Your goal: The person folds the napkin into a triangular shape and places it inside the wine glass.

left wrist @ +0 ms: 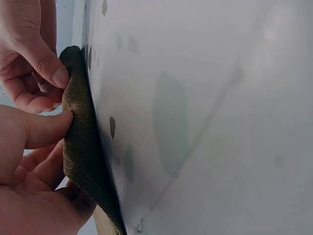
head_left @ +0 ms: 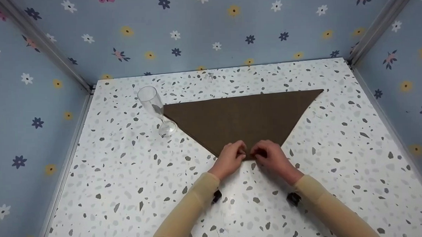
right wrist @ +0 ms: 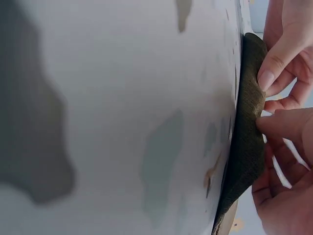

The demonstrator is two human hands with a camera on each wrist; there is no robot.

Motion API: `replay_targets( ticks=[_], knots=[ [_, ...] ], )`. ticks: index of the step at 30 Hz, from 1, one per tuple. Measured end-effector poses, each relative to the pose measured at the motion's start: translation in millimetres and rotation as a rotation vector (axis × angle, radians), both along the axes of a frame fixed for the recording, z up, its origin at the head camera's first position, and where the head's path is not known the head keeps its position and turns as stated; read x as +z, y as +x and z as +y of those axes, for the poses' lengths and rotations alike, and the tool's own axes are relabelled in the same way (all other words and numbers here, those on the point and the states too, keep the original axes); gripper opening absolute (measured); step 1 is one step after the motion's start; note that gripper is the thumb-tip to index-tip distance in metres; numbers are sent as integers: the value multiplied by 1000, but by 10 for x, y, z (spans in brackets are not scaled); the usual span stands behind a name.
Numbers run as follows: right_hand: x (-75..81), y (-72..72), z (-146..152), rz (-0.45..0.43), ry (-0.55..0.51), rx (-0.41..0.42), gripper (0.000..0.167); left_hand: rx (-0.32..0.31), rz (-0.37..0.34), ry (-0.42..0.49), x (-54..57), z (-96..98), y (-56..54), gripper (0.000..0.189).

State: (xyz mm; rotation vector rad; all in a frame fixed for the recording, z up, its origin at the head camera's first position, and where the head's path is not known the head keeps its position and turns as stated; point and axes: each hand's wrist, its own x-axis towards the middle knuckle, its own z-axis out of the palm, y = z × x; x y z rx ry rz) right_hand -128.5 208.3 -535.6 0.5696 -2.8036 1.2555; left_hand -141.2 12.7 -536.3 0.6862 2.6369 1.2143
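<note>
A brown cloth napkin point(head_left: 242, 121) lies on the table with its long straight edge at the far side, narrowing to a short folded edge toward me. At that near edge my left hand point(head_left: 230, 158) and right hand point(head_left: 272, 158) sit close together, each pinching the cloth between thumb and curled fingers. In the left wrist view, the left thumb point(left wrist: 51, 128) presses against the thick folded rim of the napkin point(left wrist: 80, 132). From the right wrist, the right thumb point(right wrist: 281, 123) touches the same rim of the napkin point(right wrist: 249, 122). Some fingertips are hidden behind the cloth.
An empty clear champagne flute point(head_left: 154, 108) stands beside the napkin's left corner. The white speckled table point(head_left: 129, 191) is bounded by blue flowered panels point(head_left: 208, 31) at the back and both sides. Small dark devices point(head_left: 294, 199) sit under the wrists.
</note>
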Motion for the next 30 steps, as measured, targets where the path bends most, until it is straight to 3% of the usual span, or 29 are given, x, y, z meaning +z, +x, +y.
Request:
replay_targets(
  ticks=[7, 17, 22, 30],
  knots=[
    [10, 17, -2, -38, -9, 6, 17, 22, 15, -14, 10, 23, -25, 5],
    [11, -25, 16, -134, -34, 12, 18, 35, 39, 61, -12, 30, -32, 13],
    [13, -73, 16, -190, -42, -13, 17, 17, 40, 133, 11, 40, -34, 24],
    [23, -134, 21, -254, -53, -29, 18, -30, 0, 166, 14, 31, -41, 26]
  ],
)
